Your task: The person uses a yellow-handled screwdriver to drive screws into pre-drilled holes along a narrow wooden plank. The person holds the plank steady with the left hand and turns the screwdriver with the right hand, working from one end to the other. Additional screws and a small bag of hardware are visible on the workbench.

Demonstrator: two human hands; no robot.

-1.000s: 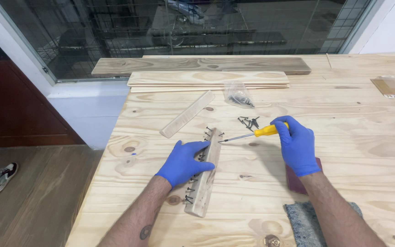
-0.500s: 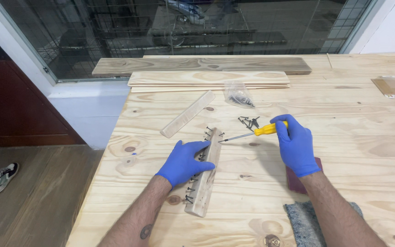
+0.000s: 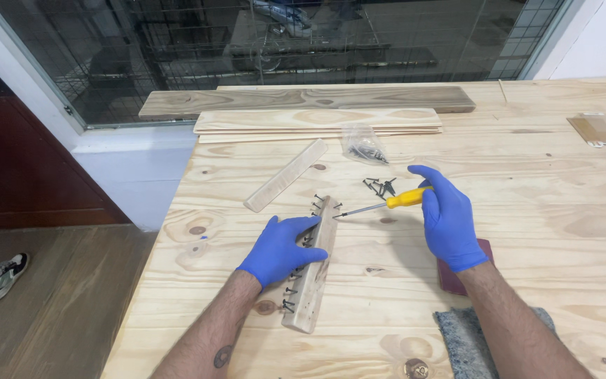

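Under left hand (image 3: 278, 247), screw-studded wood strip (image 3: 313, 270).

Screw-studded wood strip (image 3: 311, 275) flat; yellow-handled screwdriver (image 3: 387, 204) at its end.

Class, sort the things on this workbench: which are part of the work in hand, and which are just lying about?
In use:
left hand steadying the wood strip with its screws
right hand holding the yellow screwdriver
loose black screws

Lying about:
spare slat
stacked boards
plastic bag
grey cloth
dark red block
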